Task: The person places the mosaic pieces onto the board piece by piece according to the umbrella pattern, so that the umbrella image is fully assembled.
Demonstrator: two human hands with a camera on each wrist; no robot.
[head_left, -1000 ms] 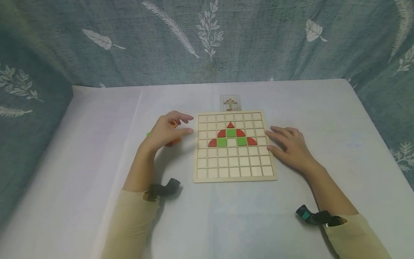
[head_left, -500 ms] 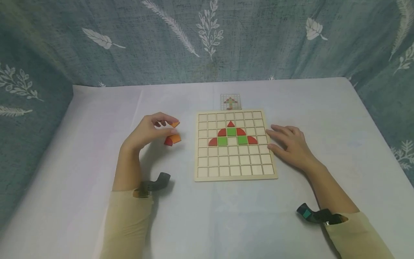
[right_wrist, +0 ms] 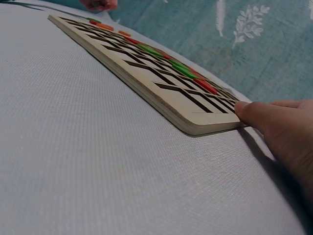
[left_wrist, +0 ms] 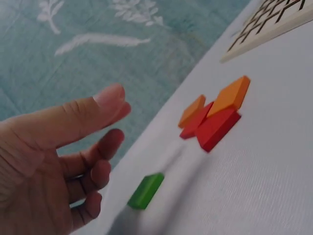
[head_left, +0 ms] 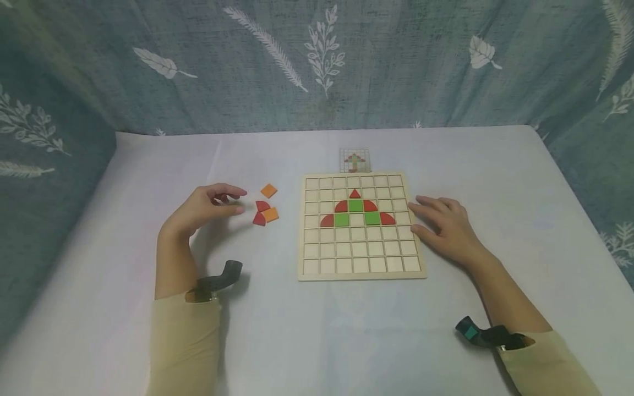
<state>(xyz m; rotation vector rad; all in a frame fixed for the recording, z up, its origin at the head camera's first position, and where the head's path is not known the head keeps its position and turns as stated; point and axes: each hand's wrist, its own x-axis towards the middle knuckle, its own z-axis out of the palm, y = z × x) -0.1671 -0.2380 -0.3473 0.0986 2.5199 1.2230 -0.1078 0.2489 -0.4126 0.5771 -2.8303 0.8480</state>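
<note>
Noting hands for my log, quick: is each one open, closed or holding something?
Left hand: open, holding nothing.
Right hand: open, touching the board's edge.

Board (left_wrist: 269,35) cut off, upper right, left wrist view. Card (head_left: 354,160), upper centre, head view: print too small, maybe arrow-like.

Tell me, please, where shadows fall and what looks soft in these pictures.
Head view: a soft shadow on the white cloth by the left hand; left wrist view: the leaf-patterned backdrop looks soft, faint shadow streaks near the green tile; right wrist view: dark shadow below the right hand.
</note>
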